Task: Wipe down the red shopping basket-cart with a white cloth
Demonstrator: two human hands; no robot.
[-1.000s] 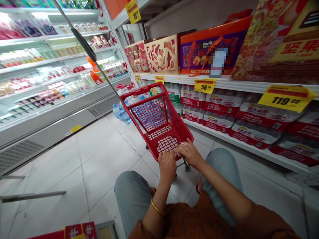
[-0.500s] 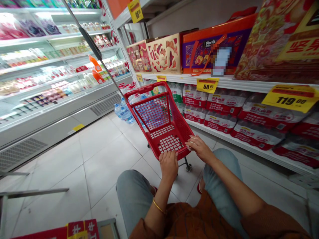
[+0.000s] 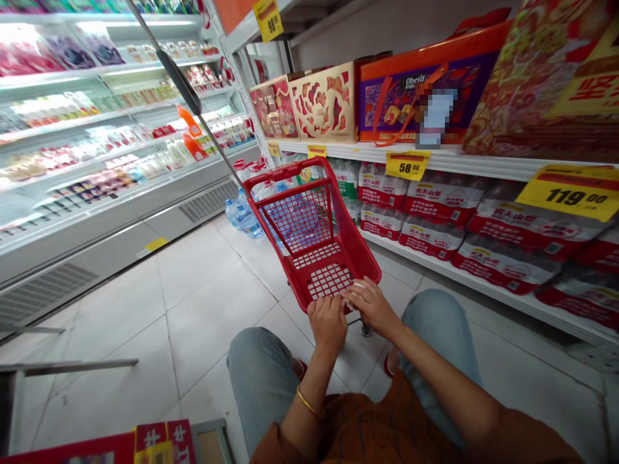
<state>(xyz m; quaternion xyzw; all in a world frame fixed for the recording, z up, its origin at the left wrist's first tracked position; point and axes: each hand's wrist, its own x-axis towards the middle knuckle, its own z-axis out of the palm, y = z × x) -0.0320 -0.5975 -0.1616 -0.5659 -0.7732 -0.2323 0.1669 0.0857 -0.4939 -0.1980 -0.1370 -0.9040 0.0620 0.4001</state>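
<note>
A small red plastic shopping cart [image 3: 355,241] with a grid back and floor stands on the tiles between my knees. My left hand [image 3: 329,321] is closed over its near rim, fingers curled to the inside. Right beside it, my right hand [image 3: 371,306] lies at the same rim with its fingers pressed together. A bit of something whitish shows under those fingers, too small to name. A thin metal pole with a dark grey sleeve [image 3: 178,80] slants up past the cart's far left corner.
A refrigerated display [image 3: 120,212] lines the left side. Shelves on the right hold gift boxes [image 3: 325,103] above shrink-wrapped bottle packs [image 3: 430,235]. Large water bottles [image 3: 242,216] stand behind the cart. A metal frame [image 3: 82,367] and red boxes [image 3: 159,441] are at lower left.
My right hand has slid left along the cart's near rim, from the right corner to beside my left hand. The left hand keeps its hold. The view has shifted slightly.
</note>
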